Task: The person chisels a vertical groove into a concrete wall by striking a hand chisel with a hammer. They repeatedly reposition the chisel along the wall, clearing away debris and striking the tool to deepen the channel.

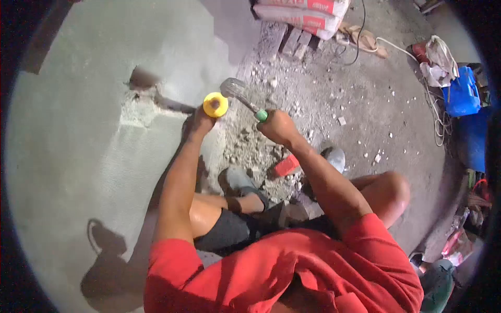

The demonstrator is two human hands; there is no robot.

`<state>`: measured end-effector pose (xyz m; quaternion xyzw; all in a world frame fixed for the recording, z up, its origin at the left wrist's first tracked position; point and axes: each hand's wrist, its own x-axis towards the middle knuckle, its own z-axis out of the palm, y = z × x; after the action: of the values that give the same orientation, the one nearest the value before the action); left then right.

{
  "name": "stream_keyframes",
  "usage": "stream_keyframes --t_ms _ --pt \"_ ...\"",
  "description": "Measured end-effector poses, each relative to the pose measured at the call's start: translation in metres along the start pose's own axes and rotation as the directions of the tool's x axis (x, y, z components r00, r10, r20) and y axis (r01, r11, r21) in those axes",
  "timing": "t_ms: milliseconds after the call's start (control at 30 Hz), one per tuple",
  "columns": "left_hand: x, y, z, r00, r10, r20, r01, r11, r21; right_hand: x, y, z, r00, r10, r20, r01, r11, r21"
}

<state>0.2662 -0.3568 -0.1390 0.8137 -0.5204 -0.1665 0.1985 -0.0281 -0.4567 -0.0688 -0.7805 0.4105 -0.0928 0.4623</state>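
Observation:
My left hand (201,124) is wrapped round a chisel just below its round yellow guard (209,111), close against the grey plastered wall (73,120). The chisel's struck end shows in the middle of the guard; its tip is hidden. In my right hand (280,128) is a hammer (245,99), gripped by its green-ended handle. The hammer's metal head is right beside the yellow guard. A chipped groove (175,105) runs along the wall next to my left hand, leading to a dark square hole (142,78).
Broken rubble (248,138) covers the floor along the wall. A red block (287,165) lies between my feet. Stacked bags (302,18) lie at the back. On the right are a blue jerrycan (462,94), a pale cloth (441,60) and a loose white cable (436,117).

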Motion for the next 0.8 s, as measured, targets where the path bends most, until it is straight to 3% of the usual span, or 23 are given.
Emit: stream_keyframes --t_ms 67,100,133,167,200,233,267,300,333,367,400,433,467,500,533,567,600,667,700,767,800 --pt "0.008 -0.021 0.016 0.993 -0.072 -0.097 0.041 0.957 -0.289 -0.002 -0.036 -0.032 0.998 -0.049 -0.049 0.055 0.990 0.129" --pt "0.000 -0.001 -0.006 0.998 -0.001 -0.066 0.005 0.999 0.053 -0.004 -0.060 -0.050 0.994 -0.076 -0.078 0.092 0.969 0.227" --pt "-0.004 0.001 -0.007 0.998 -0.008 -0.060 0.011 0.999 0.052 -0.009 -0.083 -0.068 0.990 -0.094 -0.107 0.124 0.939 0.322" --pt "-0.007 0.003 -0.008 0.996 0.028 -0.085 -0.036 0.996 -0.088 -0.016 -0.105 -0.084 0.990 -0.093 -0.102 0.121 0.939 0.321" --pt "-0.007 0.004 -0.008 0.991 0.061 -0.121 -0.087 0.971 -0.224 -0.022 -0.126 -0.099 0.965 -0.140 -0.223 0.216 0.905 0.365" --pt "-0.007 0.001 -0.006 0.991 0.057 -0.123 -0.083 0.971 -0.225 -0.026 -0.139 -0.103 0.923 -0.176 -0.342 0.312 0.863 0.398" --pt "-0.005 -0.004 -0.004 0.997 0.003 -0.072 -0.013 0.990 -0.140 -0.030 -0.144 -0.095 0.885 -0.169 -0.434 0.324 0.893 0.312" --pt "-0.003 -0.009 -0.002 0.998 -0.056 -0.024 0.055 0.997 -0.050 -0.017 -0.121 -0.058 0.869 -0.148 -0.472 0.342 0.869 0.358" --pt "-0.003 -0.011 0.001 0.994 0.073 -0.086 -0.085 0.986 -0.145 -0.014 -0.095 -0.017 0.817 -0.139 -0.559 0.386 0.852 0.353" --pt "-0.006 -0.012 0.002 0.994 0.069 -0.082 -0.080 0.986 -0.143 -0.008 -0.059 0.009 0.943 -0.120 -0.310 0.182 0.967 0.178" --pt "-0.005 -0.011 0.003 0.996 -0.091 0.011 0.084 0.847 -0.525 -0.004 -0.026 0.021 0.998 -0.024 -0.064 0.020 0.998 -0.062" --pt "-0.002 -0.010 0.003 0.967 -0.197 0.159 0.243 0.548 -0.801 -0.005 -0.006 0.026 0.997 -0.024 -0.073 0.019 0.998 -0.061" --pt "0.007 -0.004 -0.003 0.914 -0.222 0.339 0.376 0.152 -0.914 -0.006 0.004 0.028 1.000 0.013 -0.009 -0.014 0.995 -0.104" --pt "0.022 0.001 -0.006 0.921 -0.211 0.328 0.361 0.144 -0.921 -0.001 0.016 0.026 0.997 0.040 0.062 -0.029 0.985 -0.170" --pt "0.015 0.008 -0.011 0.959 -0.167 0.228 0.275 0.738 -0.616 0.001 0.006 0.015 0.998 0.045 0.049 -0.038 0.991 -0.130" --pt "0.004 0.012 -0.009 0.977 -0.051 0.208 0.057 0.998 -0.022 -0.002 -0.010 -0.001 0.997 0.067 0.028 -0.064 0.995 -0.078" --pt "0.015 -0.016 0.022 0.994 -0.102 0.036 0.093 0.976 0.197 -0.004 -0.021 -0.019 0.999 -0.053 -0.012 0.052 0.998 -0.017" --pt "0.004 -0.016 0.012 0.999 -0.040 0.016 0.042 0.980 -0.193 0.004 -0.056 -0.046 0.983 -0.127 -0.137 0.140 0.986 0.091" --pt "0.001 -0.004 0.002 1.000 -0.011 0.010 0.013 0.954 -0.299 -0.001 -0.087 -0.069 0.969 -0.158 -0.191 0.186 0.973 0.139" --pt "-0.007 0.009 -0.014 0.999 0.027 -0.026 -0.032 0.968 -0.250 -0.013 -0.138 -0.099 0.955 -0.183 -0.234 0.230 0.954 0.191" --pt "-0.008 0.012 -0.016 0.995 0.077 -0.061 -0.088 0.976 -0.199 -0.017 -0.153 -0.106 0.937 -0.175 -0.301 0.269 0.913 0.306"
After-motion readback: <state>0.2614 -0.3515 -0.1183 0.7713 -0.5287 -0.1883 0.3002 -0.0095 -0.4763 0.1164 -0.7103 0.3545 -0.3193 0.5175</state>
